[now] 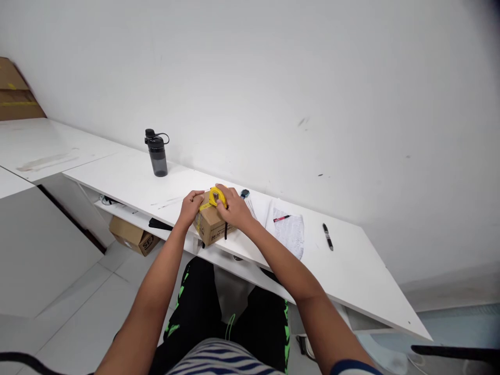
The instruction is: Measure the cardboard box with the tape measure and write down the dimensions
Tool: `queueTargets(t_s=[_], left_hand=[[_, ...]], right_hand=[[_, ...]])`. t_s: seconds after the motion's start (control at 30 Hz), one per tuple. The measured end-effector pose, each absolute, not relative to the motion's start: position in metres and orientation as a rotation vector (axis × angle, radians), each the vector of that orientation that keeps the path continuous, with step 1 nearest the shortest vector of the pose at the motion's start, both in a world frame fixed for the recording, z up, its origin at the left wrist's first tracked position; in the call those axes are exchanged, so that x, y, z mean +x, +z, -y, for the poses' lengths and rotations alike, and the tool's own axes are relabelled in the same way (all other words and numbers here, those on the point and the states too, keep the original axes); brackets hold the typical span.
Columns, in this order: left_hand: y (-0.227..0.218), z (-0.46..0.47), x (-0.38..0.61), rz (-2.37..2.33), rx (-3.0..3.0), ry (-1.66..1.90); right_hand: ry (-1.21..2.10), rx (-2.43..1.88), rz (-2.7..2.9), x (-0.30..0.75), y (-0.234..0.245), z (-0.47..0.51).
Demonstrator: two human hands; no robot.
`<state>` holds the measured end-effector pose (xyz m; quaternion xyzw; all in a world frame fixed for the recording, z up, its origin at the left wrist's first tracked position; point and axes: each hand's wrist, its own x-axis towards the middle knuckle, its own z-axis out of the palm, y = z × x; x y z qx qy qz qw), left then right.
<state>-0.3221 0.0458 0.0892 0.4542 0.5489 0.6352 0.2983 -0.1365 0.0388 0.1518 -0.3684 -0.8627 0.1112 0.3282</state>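
Bent over a long white desk (pixel 363 276), the person I directed from afar held a yellow tape measure (pixel 217 196) over the top of a small cardboard box (pixel 213 226) at the near edge. The right hand (pixel 235 209) was wrapped around the tape measure's case, a black strap (pixel 225 230) hanging down the box's near side. The left hand (pixel 190 208), fingers partly curled, touched the box's upper left edge; I could not tell whether it gripped the cardboard or the end of the tape.

To the far left I had a dark lidded bottle (pixel 158 160) standing upright near the wall. Just right of the hands lay a handwritten sheet (pixel 291 237) with a red pen (pixel 281 219) on it, and farther right a black pen (pixel 328 237). Below the desk, on the left, sat a second carton (pixel 133 237).
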Motion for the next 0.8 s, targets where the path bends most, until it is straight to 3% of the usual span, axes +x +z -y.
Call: queueTargets(t_s=[0.8], left_hand=[[0.08,-0.049,-0.323,-1.419,1.173,1.723]], right_hand=[[0.197,-1.041,2.501,-0.166,0.165,-0.063]])
